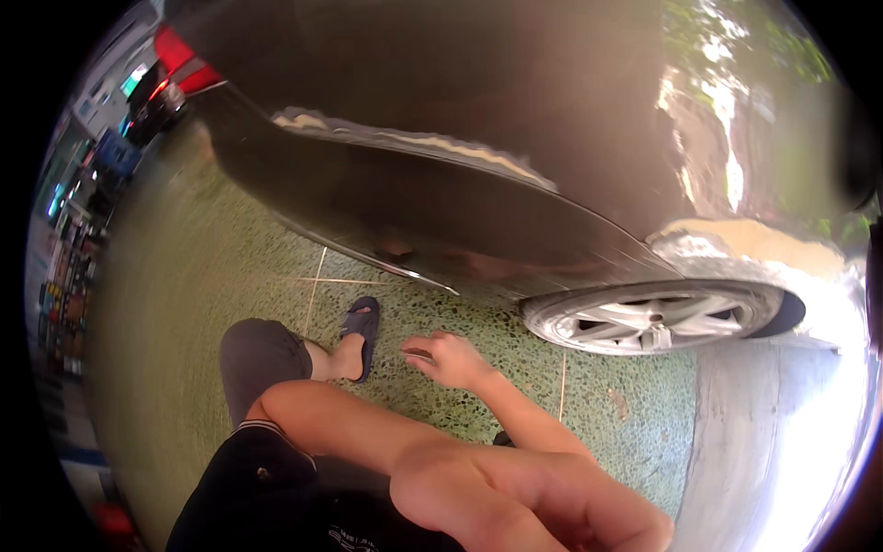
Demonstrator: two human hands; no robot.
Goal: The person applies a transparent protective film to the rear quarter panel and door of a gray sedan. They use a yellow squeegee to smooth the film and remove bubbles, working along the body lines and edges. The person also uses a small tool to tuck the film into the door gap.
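My right hand (449,360) is above the speckled green floor, beside the car's lower side. Its fingers are bent and drawn toward the thumb; a thin edge shows between them, too small to name. My bare left arm (340,414) runs from a dark sleeve across the lower middle, and I cannot make out my left hand. Nearest is the dark brown car (414,202). A long sanded strip (432,144) with pale filler crosses its side. Another sanded patch (750,242) of beige filler and bare grey lies over the wheel arch. Neither hand visibly touches the car.
The car wheel (653,317) with silver spokes stands to the right, by a grey concrete strip (736,405). A foot in a dark slipper (362,322) rests on the green floor (625,396). Cluttered shelves (69,304) line the far left, and another car (156,106) stands behind.
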